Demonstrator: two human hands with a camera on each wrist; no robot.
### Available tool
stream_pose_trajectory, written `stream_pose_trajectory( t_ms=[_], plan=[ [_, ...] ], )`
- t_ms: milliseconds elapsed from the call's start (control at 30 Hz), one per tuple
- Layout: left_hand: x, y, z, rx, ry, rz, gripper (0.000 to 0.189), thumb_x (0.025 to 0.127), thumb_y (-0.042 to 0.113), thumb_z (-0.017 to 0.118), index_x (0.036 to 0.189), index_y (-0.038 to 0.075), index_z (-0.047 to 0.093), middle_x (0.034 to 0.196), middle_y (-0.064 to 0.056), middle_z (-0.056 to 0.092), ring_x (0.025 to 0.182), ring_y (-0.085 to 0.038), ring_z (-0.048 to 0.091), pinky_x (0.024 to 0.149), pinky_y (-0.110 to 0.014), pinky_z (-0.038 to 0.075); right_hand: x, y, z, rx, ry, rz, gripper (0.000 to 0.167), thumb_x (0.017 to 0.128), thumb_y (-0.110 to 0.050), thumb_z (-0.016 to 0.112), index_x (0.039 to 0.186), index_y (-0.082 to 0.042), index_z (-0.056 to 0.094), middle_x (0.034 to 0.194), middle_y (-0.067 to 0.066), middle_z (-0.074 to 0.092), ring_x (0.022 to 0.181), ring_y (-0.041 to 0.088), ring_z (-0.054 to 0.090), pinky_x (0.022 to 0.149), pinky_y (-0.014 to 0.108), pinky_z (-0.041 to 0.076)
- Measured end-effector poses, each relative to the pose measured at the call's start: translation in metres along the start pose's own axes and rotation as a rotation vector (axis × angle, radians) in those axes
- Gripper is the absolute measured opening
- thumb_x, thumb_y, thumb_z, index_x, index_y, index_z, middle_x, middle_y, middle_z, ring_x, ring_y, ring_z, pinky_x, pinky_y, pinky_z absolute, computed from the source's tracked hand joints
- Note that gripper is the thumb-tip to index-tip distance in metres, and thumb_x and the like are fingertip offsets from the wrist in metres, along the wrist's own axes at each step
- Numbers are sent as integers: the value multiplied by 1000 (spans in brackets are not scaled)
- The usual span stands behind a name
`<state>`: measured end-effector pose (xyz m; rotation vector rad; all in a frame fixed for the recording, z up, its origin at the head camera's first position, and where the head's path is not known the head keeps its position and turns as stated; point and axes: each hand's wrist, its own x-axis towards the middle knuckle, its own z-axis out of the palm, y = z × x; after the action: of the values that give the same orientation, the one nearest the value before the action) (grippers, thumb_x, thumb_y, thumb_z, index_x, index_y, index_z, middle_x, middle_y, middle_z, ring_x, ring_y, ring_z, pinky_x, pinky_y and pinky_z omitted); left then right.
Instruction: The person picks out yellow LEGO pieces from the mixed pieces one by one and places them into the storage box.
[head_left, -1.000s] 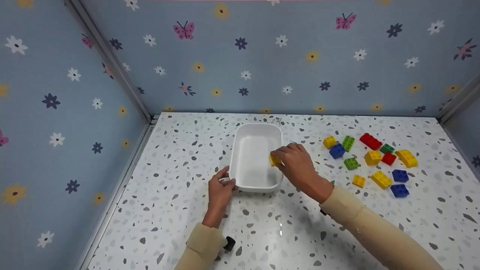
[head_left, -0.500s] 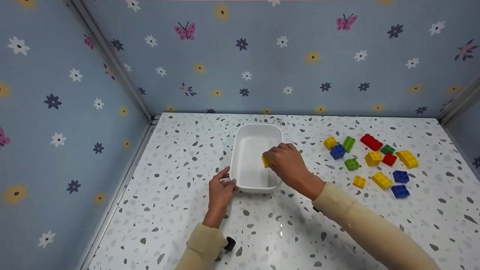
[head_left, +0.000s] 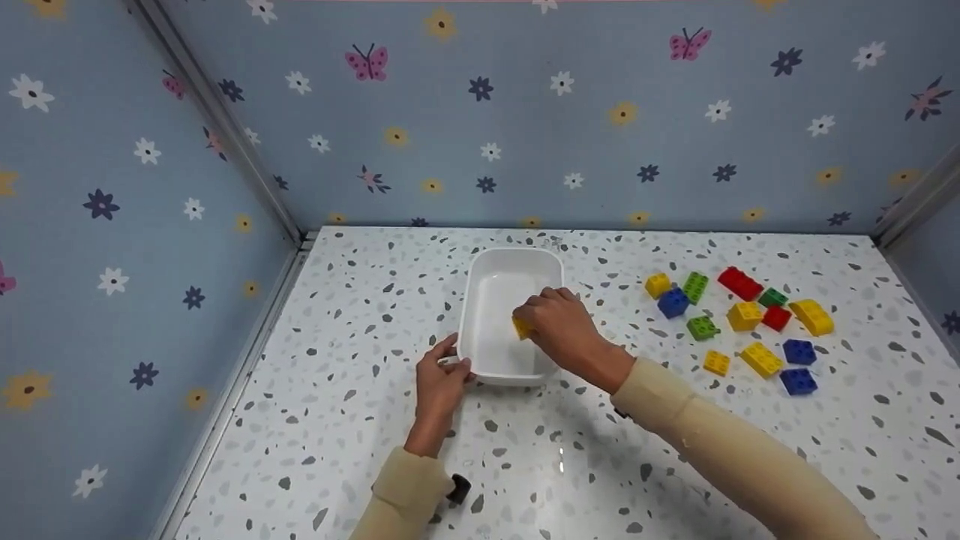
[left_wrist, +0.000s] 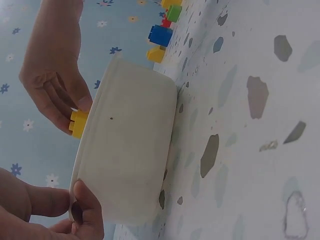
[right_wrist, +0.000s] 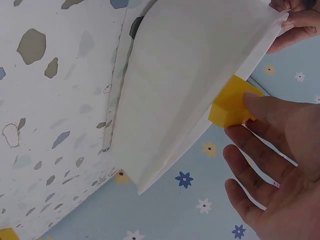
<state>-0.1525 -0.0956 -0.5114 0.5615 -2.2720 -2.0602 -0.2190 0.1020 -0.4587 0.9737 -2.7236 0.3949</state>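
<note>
Yellow brick [head_left: 523, 327] is pinched by the right hand [head_left: 562, 328], at its left, over the opening of the white tub [head_left: 510, 379]; tub's long axis is oriented near–far, near-left edge gripped by the left hand [head_left: 440, 384].

Tub [head_left: 517, 264]: white, unpatterned; the left wrist view shows one small dark speck [left_wrist: 111, 118] on its outside. Held block [right_wrist: 232, 106]: solid yellow. Counter [head_left: 390, 420]: white ground, irregular terrazzo-like chips, dark grey, pale grey and brownish. Other blocks, each one colour: five yellow blocks [head_left: 744, 316]; three blue blocks [head_left: 673, 302]; two light green blocks [head_left: 695, 287]; one dark green block [head_left: 773, 298]; two red blocks [head_left: 740, 283]. Walls [head_left: 540, 127]: dusty blue, scattered print of flowers [head_left: 562, 82] in white, yellow and navy, pink butterflies [head_left: 367, 61] with dark spots, pink-and-navy sprigs [head_left: 928, 100]. Flower centres: dark on white and yellow, pale on navy. Rails [head_left: 214, 112]: grey. Sleeves [head_left: 720, 435]: plain beige. Wrist piece [head_left: 459, 489]: black.
</note>
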Motion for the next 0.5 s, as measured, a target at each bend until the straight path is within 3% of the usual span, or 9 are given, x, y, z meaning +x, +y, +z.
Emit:
stream_pose_trajectory(
  t_ms=[500],
  plan=[
    [-1, 0, 1, -17, 10, 25, 48, 100, -8, 61, 148, -6, 56, 128, -23, 58, 102, -32, 71, 77, -27, 63, 13, -9, 6, 0, -46, -77, 18, 84, 1, 86, 99, -10, 82, 97, 6, 79, 89, 30, 68, 81, 46, 56]
  ],
)
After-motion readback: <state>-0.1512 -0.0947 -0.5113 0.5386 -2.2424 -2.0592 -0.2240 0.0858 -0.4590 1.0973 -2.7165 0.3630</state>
